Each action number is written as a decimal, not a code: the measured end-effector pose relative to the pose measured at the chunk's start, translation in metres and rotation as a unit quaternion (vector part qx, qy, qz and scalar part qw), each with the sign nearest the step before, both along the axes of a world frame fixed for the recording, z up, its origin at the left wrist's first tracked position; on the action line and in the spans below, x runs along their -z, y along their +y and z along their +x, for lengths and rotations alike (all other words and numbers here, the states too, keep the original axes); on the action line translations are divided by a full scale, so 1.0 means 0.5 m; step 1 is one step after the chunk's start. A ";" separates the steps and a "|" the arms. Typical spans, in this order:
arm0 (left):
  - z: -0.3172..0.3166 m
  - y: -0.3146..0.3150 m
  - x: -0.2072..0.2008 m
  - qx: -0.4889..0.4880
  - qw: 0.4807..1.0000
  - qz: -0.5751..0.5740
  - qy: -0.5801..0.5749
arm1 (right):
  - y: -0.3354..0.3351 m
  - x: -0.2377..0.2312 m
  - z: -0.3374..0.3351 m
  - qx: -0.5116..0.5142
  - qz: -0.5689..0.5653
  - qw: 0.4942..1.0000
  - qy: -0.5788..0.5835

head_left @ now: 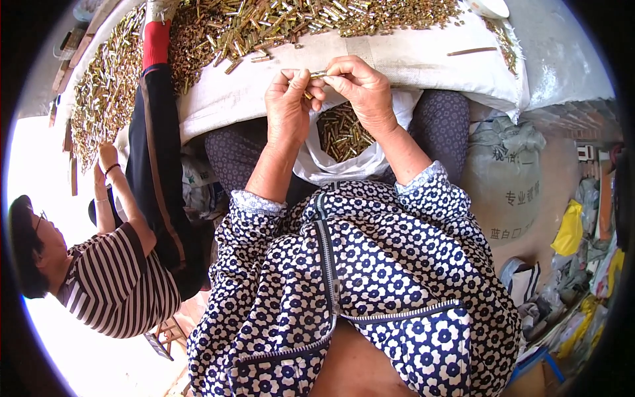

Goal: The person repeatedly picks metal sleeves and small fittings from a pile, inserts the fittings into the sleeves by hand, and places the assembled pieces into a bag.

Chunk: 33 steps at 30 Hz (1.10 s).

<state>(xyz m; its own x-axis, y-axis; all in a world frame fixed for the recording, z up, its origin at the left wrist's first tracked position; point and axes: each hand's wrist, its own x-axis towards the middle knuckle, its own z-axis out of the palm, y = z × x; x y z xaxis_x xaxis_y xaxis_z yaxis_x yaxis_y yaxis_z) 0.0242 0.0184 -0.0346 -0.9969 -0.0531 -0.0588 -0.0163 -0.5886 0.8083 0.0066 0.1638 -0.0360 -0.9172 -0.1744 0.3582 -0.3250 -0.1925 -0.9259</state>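
Note:
Above the edge of a cloth-covered table, my left hand (290, 102) and my right hand (362, 87) come together. Between their fingertips they pinch a small brass-coloured metal cylinder (318, 75), one hand at each end. Another golden piece (307, 96) shows among the curled fingers of my left hand. Below my hands, in my lap, a white plastic bag (317, 165) stands open and holds many similar metal cylinders (343, 132). A wide heap of loose brass-coloured pieces (264, 30) covers the far part of the white cloth (231, 89).
At the left a person in a striped top (109, 278) sits by the heap, hands (107, 159) near its edge. A thin brown stick (471, 51) lies on the cloth at right. A full sack (503, 185) and a yellow bag (567, 228) stand on the right.

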 end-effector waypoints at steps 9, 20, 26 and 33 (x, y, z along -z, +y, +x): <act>-0.007 -0.015 -0.001 0.015 1.000 -0.011 0.014 | 0.000 -0.006 -0.016 -0.109 -0.158 0.960 -0.204; -0.062 -0.053 0.010 -0.055 0.694 -0.681 0.228 | 0.020 -0.003 -0.042 0.087 0.344 0.931 0.087; -0.062 -0.040 0.007 -0.032 0.679 -0.704 0.205 | 0.004 0.029 -0.046 0.138 0.411 0.881 0.188; -0.043 -0.052 0.009 0.062 0.941 -0.332 0.005 | 0.002 0.036 -0.055 0.153 0.428 0.871 0.186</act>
<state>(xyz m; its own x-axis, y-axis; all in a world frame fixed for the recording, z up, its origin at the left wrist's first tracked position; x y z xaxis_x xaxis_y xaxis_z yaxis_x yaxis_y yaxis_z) 0.0029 -0.0076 -0.0393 -0.9981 0.0419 -0.0443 -0.0421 0.0531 0.9977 -0.0208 0.1649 -0.0538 -0.8160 -0.2917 0.4990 -0.5479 0.6652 -0.5072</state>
